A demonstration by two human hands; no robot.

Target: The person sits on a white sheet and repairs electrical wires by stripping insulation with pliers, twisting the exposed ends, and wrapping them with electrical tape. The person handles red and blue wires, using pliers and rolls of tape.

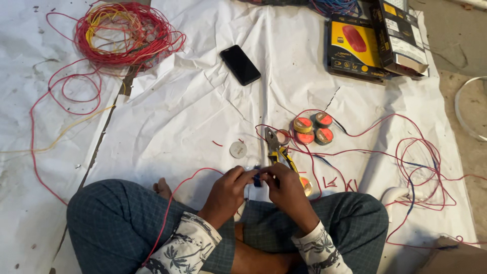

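Left hand (227, 189): fingers pinched shut on small blue piece (257, 178), too small to identify. Right hand (285, 183): fingers curled closed on same blue piece from opposite side; fingertips of both hands meet over lap. Red wire (175, 192): runs from left fingers down across left knee. Pliers, yellow-handled (276, 148): just beyond right fingers, on white sheet (187, 101). Tape rolls (313, 129): cluster past pliers. Round disc (238, 149): near, ahead of left fingers. Black phone (240, 64), red wire coil (122, 33), yellow-black box (355, 45): well beyond fingers.
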